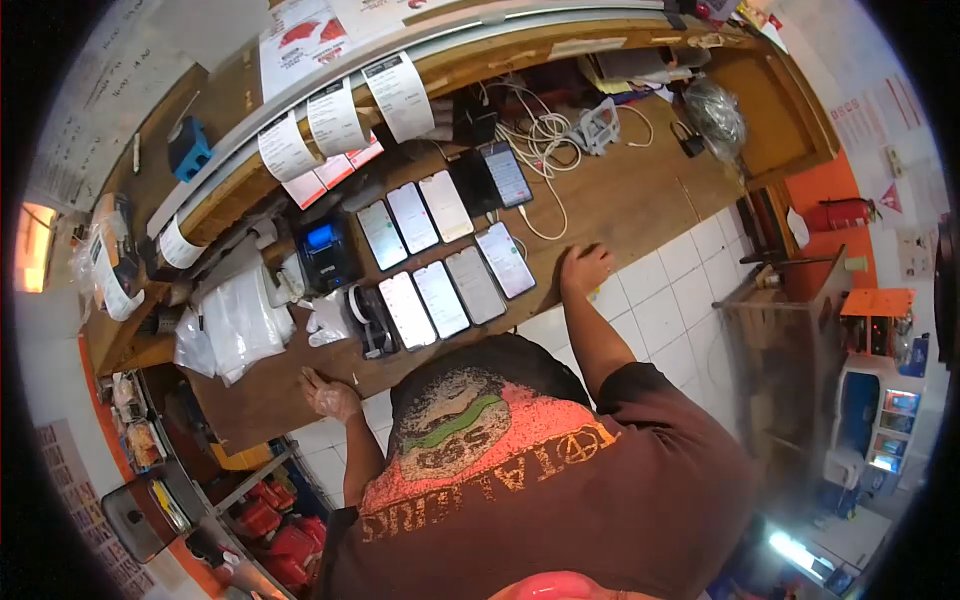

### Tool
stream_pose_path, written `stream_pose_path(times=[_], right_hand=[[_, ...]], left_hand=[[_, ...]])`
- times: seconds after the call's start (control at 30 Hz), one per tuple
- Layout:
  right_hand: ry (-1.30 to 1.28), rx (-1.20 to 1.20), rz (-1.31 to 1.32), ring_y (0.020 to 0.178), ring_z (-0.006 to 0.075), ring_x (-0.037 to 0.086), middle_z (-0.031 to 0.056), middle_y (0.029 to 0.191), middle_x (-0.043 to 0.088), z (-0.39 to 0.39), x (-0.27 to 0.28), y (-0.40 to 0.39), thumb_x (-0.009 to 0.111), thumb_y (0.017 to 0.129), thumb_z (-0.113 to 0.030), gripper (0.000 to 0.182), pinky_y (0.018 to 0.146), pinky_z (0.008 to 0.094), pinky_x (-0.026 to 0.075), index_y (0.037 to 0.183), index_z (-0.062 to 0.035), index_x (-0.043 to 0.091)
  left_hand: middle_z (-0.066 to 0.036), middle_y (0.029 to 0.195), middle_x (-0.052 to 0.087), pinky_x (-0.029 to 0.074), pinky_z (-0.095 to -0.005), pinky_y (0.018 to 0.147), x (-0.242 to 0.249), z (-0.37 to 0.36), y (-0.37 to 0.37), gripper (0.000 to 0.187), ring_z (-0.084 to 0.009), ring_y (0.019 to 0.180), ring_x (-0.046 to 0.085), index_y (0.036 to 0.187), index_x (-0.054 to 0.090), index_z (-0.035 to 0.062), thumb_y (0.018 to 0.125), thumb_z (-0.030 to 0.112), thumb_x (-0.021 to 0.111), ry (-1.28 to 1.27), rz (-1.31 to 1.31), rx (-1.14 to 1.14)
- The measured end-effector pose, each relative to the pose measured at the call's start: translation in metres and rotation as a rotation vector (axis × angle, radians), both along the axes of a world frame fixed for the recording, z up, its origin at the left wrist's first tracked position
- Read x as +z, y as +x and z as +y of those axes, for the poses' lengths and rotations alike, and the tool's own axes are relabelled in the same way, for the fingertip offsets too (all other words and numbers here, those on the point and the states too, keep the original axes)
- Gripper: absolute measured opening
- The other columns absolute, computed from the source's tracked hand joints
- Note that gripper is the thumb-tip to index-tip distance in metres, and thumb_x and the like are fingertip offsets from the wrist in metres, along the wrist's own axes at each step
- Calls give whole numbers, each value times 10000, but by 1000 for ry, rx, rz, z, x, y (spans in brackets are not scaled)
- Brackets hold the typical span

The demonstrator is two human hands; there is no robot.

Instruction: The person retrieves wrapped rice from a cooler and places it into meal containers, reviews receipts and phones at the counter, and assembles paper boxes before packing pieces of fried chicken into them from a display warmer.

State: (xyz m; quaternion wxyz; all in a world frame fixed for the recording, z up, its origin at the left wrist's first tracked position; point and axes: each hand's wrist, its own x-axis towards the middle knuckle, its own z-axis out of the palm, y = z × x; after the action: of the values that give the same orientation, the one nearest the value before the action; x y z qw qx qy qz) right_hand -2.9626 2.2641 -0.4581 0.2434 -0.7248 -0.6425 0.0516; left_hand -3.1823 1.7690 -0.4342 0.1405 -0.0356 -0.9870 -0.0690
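Note:
My left hand (331,395) lies at the front edge of the wooden desk (250,405), its fingers stretched out and nothing held. Over the same edge, further right, rests my right hand (587,268), fingers apart on the desktop. Between them, several smartphones with lit screens lie in two rows, among them a front-row phone (441,299) and a back-row phone (412,217). Nearest my right hand is the end phone (505,260), not touched. A phone with a dark screen (505,174) lies behind, beside a white cable.
A small black printer (328,255), a dark rounded device (372,322) and clear plastic bags (238,318) occupy the desk's left side. Tangled white cables (540,130) lie at the back. Paper slips (397,97) hang from the shelf above. White floor tiles (655,285) show past the desk edge.

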Motion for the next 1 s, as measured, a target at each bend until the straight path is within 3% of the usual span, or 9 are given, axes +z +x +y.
stream_pose_path(times=[0.03, 0.37, 0.47, 0.67, 0.73, 0.77, 0.83, 0.93, 1.0], right_hand=[[23, 17, -11, 1002, 395, 538, 207, 1071, 547, 0, 0, -1, 656, 775, -288, 389, 856, 505, 445, 1057, -31, 578], [63, 46, 27, 1002, 412, 556, 220, 1082, 550, 0, -9, 4, 643, 795, -276, 369, 867, 503, 455, 1055, -17, 598], [70, 25, 8, 1006, 410, 552, 223, 1075, 551, 2, -7, -1, 647, 790, -273, 368, 875, 497, 451, 1045, -13, 597], [2, -40, 69, 1052, 389, 533, 210, 1070, 551, -1, 8, -13, 661, 778, -237, 356, 908, 483, 433, 1053, -20, 595], [79, 199, 181, 1047, 384, 528, 197, 1095, 555, 5, -7, -23, 661, 778, -200, 379, 919, 485, 424, 1107, -25, 593], [79, 203, 180, 1047, 384, 528, 197, 1095, 555, 7, -4, -31, 661, 778, -200, 379, 919, 485, 424, 1107, -25, 593], [24, 560, 240, 1078, 388, 525, 186, 1186, 545, 8, 6, -52, 658, 783, -168, 435, 960, 473, 405, 1190, -36, 580], [-9, 741, 252, 1189, 378, 478, 163, 1286, 512, 14, -7, -74, 663, 786, -204, 515, 1034, 496, 345, 1267, -54, 559], [-33, 710, 167, 1241, 369, 436, 151, 1316, 495, 4, 3, -82, 662, 795, -236, 542, 1064, 515, 299, 1302, -83, 547]], left_hand=[[-193, 1437, 478, 395, -448, 1089, -5, -3, -3, 469, -369, 1280, 483, 1335, 575, 32, 879, 31, 463, -8, 19, -14], [-166, 1407, 512, 387, -431, 1107, -6, -7, -4, 423, -342, 1311, 459, 1312, 582, 17, 907, 42, 465, 87, 81, -124], [-171, 1408, 511, 386, -441, 1101, 1, 1, -5, 424, -344, 1310, 461, 1316, 580, 16, 906, 45, 475, -29, 34, -43], [-162, 1432, 492, 382, -461, 1088, -16, -11, -8, 473, -362, 1307, 456, 1341, 560, 25, 874, 37, 484, 28, 39, -36], [-157, 1440, 485, 380, -463, 1089, -14, -10, -7, 488, -366, 1305, 457, 1345, 557, 31, 863, 34, 479, 11, 33, -36], [-153, 1448, 477, 378, -465, 1089, -12, -9, -7, 504, -369, 1302, 458, 1349, 554, 37, 851, 32, 475, -9, 31, -42], [-147, 1461, 464, 371, -462, 1096, -8, -8, -7, 524, -366, 1309, 450, 1360, 543, 43, 840, 32, 479, 11, 22, -34], [-135, 1481, 441, 356, -458, 1111, -12, -9, -9, 562, -360, 1325, 432, 1383, 519, 54, 822, 34, 489, 27, 22, -42], [-129, 1489, 432, 347, -456, 1119, -14, -12, -10, 580, -357, 1334, 422, 1394, 506, 59, 814, 36, 495, 26, 31, -51]])
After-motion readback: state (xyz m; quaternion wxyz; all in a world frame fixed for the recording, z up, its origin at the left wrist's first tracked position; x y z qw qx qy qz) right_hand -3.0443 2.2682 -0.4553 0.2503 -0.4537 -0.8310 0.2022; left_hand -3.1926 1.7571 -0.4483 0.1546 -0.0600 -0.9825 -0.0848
